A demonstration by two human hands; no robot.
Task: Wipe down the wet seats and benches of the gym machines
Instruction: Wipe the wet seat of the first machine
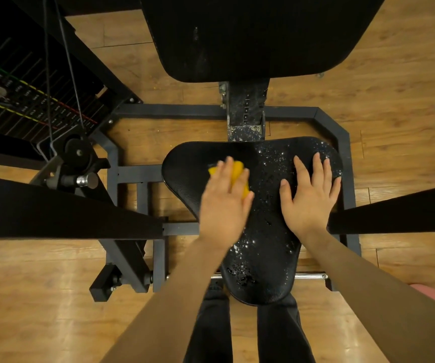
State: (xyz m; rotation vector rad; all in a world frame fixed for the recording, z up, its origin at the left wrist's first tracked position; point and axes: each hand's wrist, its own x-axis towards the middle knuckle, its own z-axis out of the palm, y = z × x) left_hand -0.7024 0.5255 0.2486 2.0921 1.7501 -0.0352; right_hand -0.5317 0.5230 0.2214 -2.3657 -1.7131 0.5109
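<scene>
A black padded seat (pixel 263 231) of a gym machine sits below me, speckled with water drops over its middle, right and near parts; its far left part looks dry. My left hand (pixel 224 203) lies flat with straight fingers on a yellow cloth (pixel 237 171) and presses it onto the seat's left side. The cloth is mostly hidden under the hand. My right hand (pixel 310 195) rests flat on the seat's right lobe with fingers spread, holding nothing. The black backrest pad (pixel 250 35) stands beyond the seat.
The dark steel frame (pixel 342 142) surrounds the seat on a wooden floor. A weight stack with cables (pixel 14 95) and a pulley (pixel 77 151) stands at the left. Black machine arms (pixel 67 208) cross at left and right (pixel 394 213). My dark-trousered legs (pixel 284 331) are under the seat's near tip.
</scene>
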